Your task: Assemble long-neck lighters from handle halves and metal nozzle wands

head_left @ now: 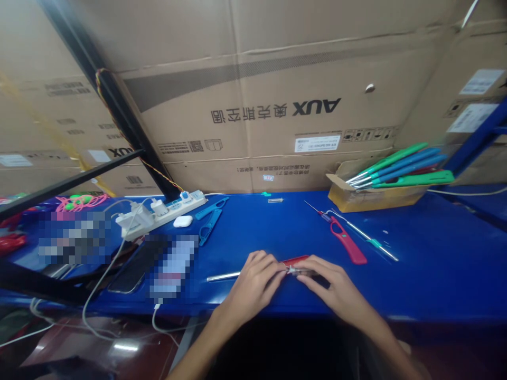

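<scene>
My left hand (259, 277) is closed in a pinch near the front of the table, over a thin silver metal tube (224, 276) that sticks out to its left. My right hand (330, 282) pinches a small translucent part (304, 272) whose far end is hidden by the fingers. Between the fingertips of both hands shows a small whitish piece (292, 270), too small to name. Just behind the fingertips lies a red plastic piece (295, 260), partly covered by the hands.
Right: a red lighter-shaped shell (348, 243), a silver rod (360, 232) with a white wire, and a cardboard box (380, 200) of green and blue handled tools (412, 163). Left: blue shells (209, 224), a white case (182, 221), phones (138, 266), and a power strip (170, 211). Cardboard (269, 68) stands behind.
</scene>
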The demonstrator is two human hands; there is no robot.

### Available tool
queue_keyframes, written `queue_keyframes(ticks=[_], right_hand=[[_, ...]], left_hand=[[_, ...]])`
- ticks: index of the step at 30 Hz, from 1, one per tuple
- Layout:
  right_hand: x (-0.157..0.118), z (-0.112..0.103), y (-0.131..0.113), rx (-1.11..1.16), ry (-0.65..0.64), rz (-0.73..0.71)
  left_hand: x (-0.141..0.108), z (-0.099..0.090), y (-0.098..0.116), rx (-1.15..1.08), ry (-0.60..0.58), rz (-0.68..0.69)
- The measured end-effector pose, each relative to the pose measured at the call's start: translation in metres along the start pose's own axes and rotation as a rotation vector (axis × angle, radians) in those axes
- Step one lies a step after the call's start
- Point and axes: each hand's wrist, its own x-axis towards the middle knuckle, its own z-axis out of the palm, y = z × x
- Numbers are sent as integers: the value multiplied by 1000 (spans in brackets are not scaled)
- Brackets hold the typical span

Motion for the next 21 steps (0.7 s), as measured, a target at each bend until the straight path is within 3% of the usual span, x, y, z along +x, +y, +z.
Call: queue_keyframes(ticks=[21], right_hand=[[-4, 0, 7, -146, -31, -15]], left_hand=[[0, 2, -5, -43, -5, 40]])
